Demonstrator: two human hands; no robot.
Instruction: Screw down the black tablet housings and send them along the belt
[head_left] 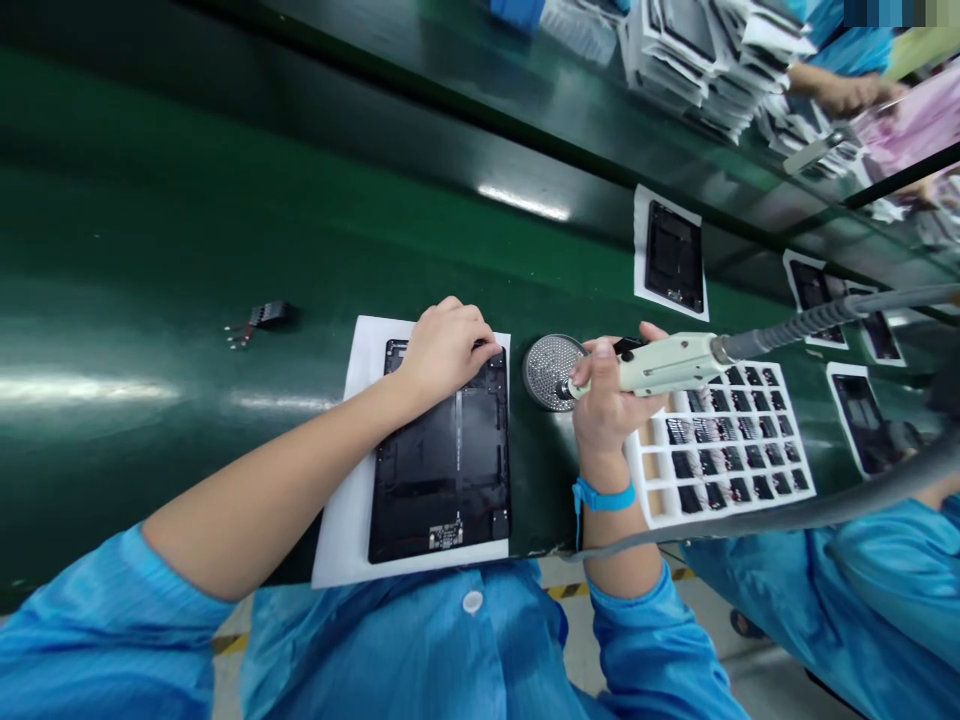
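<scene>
While left hand (444,345) presses flat on the open tablet chassis (442,460), right hand (611,395) grips electric screwdriver (660,365) over screw dish (551,372) (picking a screw, prob.); fastening not yet started.

No readable text anywhere in view.
The flat black tablet-like panel (442,460) on its white sheet carries only a small board with pale marks too fine to read; the white compartmented tray (720,440) to its right bears no legible label or number.
</scene>
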